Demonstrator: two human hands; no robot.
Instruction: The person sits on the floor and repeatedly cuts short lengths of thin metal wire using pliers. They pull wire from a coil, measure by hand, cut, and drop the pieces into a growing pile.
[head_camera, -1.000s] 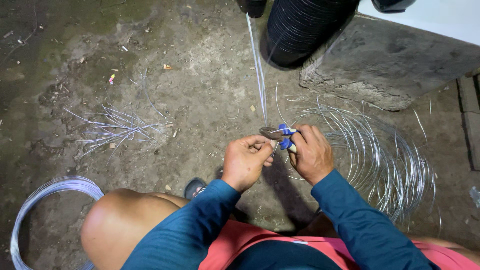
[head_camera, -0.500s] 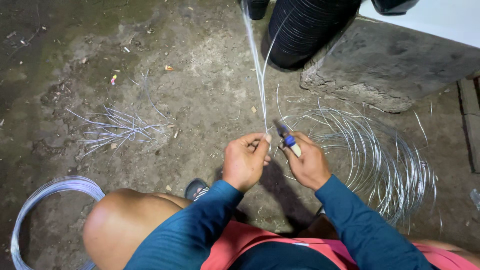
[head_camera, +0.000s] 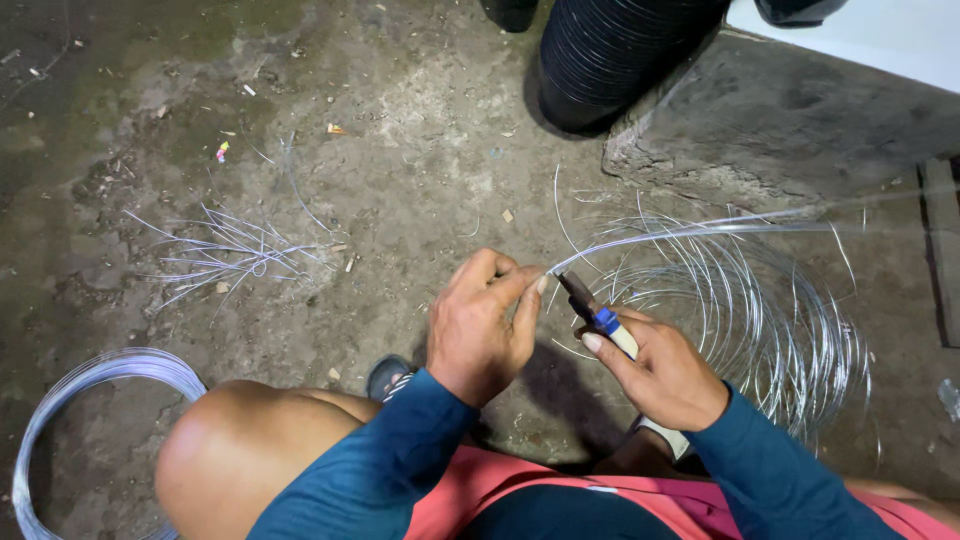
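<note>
The left hand (head_camera: 485, 325) pinches the end of a bundle of thin wire strands (head_camera: 690, 232), fingers closed on it just beside the pliers (head_camera: 595, 308). The right hand (head_camera: 660, 375) grips the pliers by their blue-and-white handles, nose pointing at that pinched end. From the pliers the strands run off to the right, above a loose wire coil (head_camera: 760, 310) on the dirt floor (head_camera: 400, 190). Well to the left of the pliers lies a pile of cut wire pieces (head_camera: 225, 255), so some lengths look already cut; plenty of coil remains. Another coil (head_camera: 75, 400), far left, is cut off by the frame. Whether the pliers' tips touch the wire is hard to make out.
</note>
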